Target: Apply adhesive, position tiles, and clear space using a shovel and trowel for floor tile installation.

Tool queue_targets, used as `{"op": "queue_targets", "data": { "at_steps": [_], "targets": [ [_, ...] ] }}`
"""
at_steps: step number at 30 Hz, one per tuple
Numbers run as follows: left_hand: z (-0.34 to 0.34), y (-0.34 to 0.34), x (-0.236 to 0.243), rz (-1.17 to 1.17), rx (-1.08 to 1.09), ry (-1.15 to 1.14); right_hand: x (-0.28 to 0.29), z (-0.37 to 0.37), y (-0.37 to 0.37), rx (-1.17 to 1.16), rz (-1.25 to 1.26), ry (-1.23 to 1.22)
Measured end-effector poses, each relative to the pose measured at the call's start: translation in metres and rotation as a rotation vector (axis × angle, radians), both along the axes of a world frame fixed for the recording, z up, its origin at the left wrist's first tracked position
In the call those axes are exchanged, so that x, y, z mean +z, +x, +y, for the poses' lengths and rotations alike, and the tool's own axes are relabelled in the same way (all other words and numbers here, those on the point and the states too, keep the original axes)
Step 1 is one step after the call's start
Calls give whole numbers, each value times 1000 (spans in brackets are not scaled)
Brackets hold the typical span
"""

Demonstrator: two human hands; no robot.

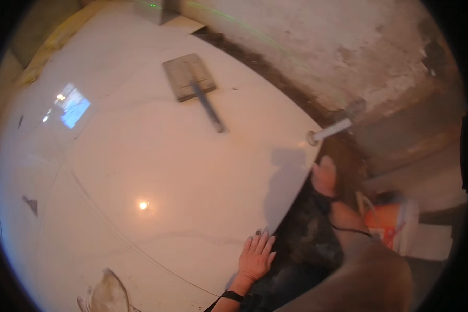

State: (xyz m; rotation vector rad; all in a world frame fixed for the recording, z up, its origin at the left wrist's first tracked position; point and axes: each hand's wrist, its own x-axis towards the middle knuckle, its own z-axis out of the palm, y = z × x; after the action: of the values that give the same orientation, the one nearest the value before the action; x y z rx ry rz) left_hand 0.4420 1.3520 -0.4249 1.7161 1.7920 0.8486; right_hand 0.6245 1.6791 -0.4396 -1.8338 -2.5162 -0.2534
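My left hand (255, 256) lies flat on a large glossy white tile (192, 171) with faint grey veins, its fingers stretched out close to the tile's edge. Beside the fingertips is a small dark round spot. My right hand (325, 177) is at the same tile's right edge, near the corner; motion blurs its fingers, so their grip is unclear. Just beyond it, a mallet-like tool (334, 128) with a pale shaft and a round end rests at the corner. Farther off on the tile lies a square flat float (189, 77) with a dark handle.
A rough, stained wall (322, 47) rises at the far right, crossed by a green laser line. Dark dirt runs along its foot. An orange and white container (392, 223) stands right of my right forearm. A pale glove-like thing (109, 294) lies at the lower left.
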Motion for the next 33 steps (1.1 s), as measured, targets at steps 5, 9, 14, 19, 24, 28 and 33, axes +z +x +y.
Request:
{"op": "queue_targets", "data": {
  "at_steps": [5, 9, 14, 19, 24, 28, 33],
  "targets": [
    [16, -150, -9, 486, 717, -220, 27, -36, -60, 514, 204, -68],
    [-16, -255, -27, 639, 1029, -386, 26, -91, -206, 857, 421, -529],
    [-26, -304, -34, 672, 1257, -382, 3, -109, -326, 1119, 334, -340],
    [2, -328, -12, 579, 1366, -480, 7, -78, -379, 1078, 262, -290],
    [-4, -335, -10, 541, 1382, -483, 9, -83, -406, 1052, 225, -288],
    [-13, -342, -9, 451, 1403, -446, -3, -80, -410, 1038, 176, -304],
    [-7, -342, -5, 466, 1361, -455, 2, -86, -404, 1050, 183, -153]
  ]
}}
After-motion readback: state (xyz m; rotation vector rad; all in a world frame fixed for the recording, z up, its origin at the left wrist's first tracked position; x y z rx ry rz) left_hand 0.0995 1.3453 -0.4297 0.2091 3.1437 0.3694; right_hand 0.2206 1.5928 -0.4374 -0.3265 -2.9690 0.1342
